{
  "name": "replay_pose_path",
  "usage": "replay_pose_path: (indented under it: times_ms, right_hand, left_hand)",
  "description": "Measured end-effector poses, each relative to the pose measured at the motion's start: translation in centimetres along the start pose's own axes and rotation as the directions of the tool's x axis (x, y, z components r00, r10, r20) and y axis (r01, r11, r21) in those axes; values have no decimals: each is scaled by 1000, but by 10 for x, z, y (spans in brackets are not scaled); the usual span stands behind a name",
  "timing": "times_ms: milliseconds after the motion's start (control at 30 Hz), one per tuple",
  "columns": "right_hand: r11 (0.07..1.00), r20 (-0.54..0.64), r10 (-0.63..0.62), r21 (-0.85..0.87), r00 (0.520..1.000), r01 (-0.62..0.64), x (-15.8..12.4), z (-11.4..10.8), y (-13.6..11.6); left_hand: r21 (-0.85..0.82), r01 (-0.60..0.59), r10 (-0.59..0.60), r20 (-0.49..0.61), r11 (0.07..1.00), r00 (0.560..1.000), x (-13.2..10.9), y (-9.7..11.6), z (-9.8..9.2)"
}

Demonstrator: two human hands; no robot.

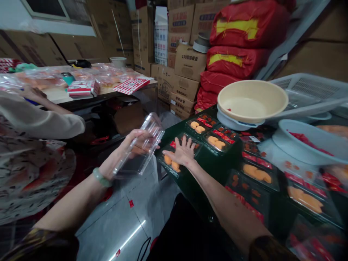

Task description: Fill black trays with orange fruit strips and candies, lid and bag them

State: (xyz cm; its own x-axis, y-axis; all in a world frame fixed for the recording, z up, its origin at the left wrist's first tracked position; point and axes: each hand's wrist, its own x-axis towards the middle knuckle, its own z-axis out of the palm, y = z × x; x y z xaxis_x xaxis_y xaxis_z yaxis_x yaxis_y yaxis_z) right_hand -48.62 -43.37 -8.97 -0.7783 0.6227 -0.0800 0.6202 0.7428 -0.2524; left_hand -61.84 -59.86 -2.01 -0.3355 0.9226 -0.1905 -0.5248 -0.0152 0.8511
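Observation:
My left hand [132, 145] is closed around clear plastic lids [148, 145], held in the air left of the dark green table [199, 181]; how many are stacked I cannot tell. With fingers spread, my right hand [182, 152] lies over a filled food tray [170, 165] at the table's near left corner. Orange pieces and a red packet show around the fingers; the rest of that tray is hidden. Just beyond sit two similar filled trays, one tray [219, 142] close to my fingertips and another tray [200, 125] farther back.
More filled trays [257, 172] cover the table's right side. A cream basin [252, 98] and a blue basin [312, 145] stand behind them. At left, a co-worker's arm [54, 108] reaches over another table [103, 90]. Red sacks [239, 61] and cartons [190, 61] are stacked behind.

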Motion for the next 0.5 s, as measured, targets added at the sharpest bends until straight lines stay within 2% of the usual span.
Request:
replay_pose_path:
  times_ms: [100, 200, 333, 433, 500]
  right_hand:
    - [1000, 56, -14, -16, 998, 15, -7, -2, 2]
    - [999, 108, -8, -42, 994, 13, -20, -9, 16]
    - [995, 124, 65, -81, 990, -55, -26, -15, 29]
    - [996, 98, 69, -68, 993, -62, -25, -22, 29]
    - [999, -34, 40, 23, 999, -40, -32, -34, 24]
  left_hand:
    - [-112, -23, 36, 110, 993, 993, -9, -6, 5]
    - [-215, -92, 121, 124, 972, 985, -25, -11, 15]
    - [-308, -103, 148, 127, 946, 981, -37, -19, 27]
    - [-374, -98, 159, 136, 922, 978, -32, -25, 36]
    - [-404, -90, 146, 110, 910, 983, -26, -31, 45]
